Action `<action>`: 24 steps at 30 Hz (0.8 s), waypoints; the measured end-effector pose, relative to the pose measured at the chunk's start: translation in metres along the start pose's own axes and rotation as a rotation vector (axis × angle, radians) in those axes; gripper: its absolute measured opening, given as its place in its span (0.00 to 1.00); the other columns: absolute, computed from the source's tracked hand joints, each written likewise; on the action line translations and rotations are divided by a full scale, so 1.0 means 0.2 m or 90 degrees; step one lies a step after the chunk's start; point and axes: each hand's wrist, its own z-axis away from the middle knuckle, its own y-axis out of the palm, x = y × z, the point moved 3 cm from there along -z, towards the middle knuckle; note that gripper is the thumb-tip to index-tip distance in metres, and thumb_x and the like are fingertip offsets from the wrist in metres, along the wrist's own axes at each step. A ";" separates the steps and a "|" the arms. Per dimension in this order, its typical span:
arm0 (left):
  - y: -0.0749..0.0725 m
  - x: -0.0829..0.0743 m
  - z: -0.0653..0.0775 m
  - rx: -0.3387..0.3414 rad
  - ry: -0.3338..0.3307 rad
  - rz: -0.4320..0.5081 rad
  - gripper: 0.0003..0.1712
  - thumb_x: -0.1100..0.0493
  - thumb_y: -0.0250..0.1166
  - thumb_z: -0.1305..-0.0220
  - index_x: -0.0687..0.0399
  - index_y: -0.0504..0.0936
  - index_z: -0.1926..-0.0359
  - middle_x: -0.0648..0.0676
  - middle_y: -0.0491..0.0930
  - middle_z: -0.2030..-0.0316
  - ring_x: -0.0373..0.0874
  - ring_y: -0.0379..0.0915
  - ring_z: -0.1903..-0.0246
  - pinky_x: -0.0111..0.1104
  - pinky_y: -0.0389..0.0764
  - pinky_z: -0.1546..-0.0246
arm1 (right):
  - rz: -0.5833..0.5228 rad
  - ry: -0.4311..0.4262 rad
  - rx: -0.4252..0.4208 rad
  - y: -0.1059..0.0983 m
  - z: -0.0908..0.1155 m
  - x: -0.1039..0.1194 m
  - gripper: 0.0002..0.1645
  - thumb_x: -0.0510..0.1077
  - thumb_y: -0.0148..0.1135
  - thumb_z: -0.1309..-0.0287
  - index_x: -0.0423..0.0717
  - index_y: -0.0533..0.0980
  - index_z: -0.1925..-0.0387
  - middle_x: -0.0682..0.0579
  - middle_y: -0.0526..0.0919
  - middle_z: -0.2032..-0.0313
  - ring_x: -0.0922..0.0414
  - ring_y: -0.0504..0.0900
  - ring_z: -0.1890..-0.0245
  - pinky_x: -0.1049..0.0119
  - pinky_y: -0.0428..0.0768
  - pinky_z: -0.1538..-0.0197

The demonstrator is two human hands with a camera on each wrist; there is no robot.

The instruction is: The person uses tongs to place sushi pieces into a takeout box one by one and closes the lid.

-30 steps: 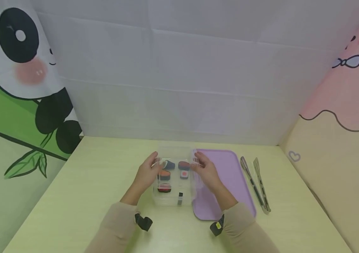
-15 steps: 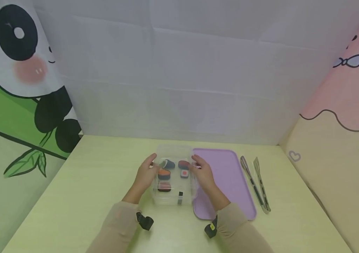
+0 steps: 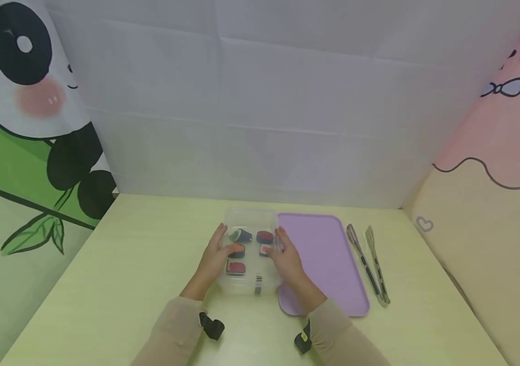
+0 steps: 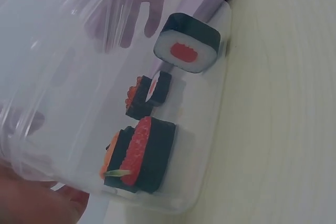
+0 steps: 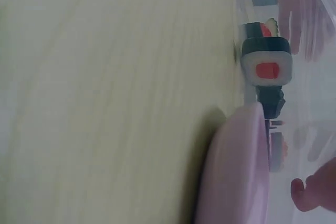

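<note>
A clear plastic box (image 3: 260, 282) with several toy sushi pieces inside stands at the middle of the table, its clear lid (image 3: 252, 218) over the top. My left hand (image 3: 211, 259) grips the left side, thumb over the lid and fingers along the wall. On the opposite side, my right hand (image 3: 289, 259) grips the same way, thumb on top. Through the wall show a maki roll (image 4: 186, 51) with a red centre and a red-topped piece (image 4: 152, 153) wrapped in dark green. The left thumb partly covers an orange-topped piece (image 3: 238, 253).
Right beside the box lies a purple tray (image 3: 328, 269), its near left corner close to the box wall. Tongs (image 3: 366, 265) with splayed arms rest to the right of the tray. A white backdrop (image 3: 260, 127) rises behind the table.
Both hands have shifted slightly nearer and inward around the box, and the thumbs now lie further over the lid. The lid sits lower and more squarely over the box.
</note>
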 end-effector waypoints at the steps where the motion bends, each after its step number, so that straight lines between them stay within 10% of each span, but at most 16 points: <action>1: 0.00 0.00 0.00 0.005 0.002 -0.007 0.52 0.42 0.64 0.38 0.57 0.48 0.24 0.53 0.37 0.23 0.60 0.31 0.27 0.61 0.40 0.34 | 0.012 0.000 0.008 -0.01 0.00 0.00 0.40 0.42 0.61 0.37 0.40 0.57 0.27 0.45 0.49 0.25 0.38 0.50 0.29 0.40 0.51 0.32; 8: -0.01 0.01 0.04 0.034 0.027 -0.036 0.41 0.62 0.56 0.33 0.62 0.47 0.24 0.64 0.36 0.25 0.64 0.32 0.28 0.60 0.42 0.34 | 0.113 -0.001 0.062 -0.03 0.04 0.03 0.46 0.47 0.62 0.38 0.39 0.52 0.26 0.38 0.45 0.26 0.37 0.46 0.28 0.38 0.48 0.32; 24: 0.01 0.01 0.10 0.030 0.052 -0.083 0.42 0.60 0.55 0.29 0.62 0.41 0.24 0.66 0.43 0.26 0.63 0.37 0.28 0.58 0.45 0.33 | 0.161 -0.012 0.083 -0.01 0.07 0.00 0.47 0.55 0.57 0.33 0.43 0.48 0.24 0.39 0.48 0.26 0.39 0.49 0.28 0.42 0.50 0.31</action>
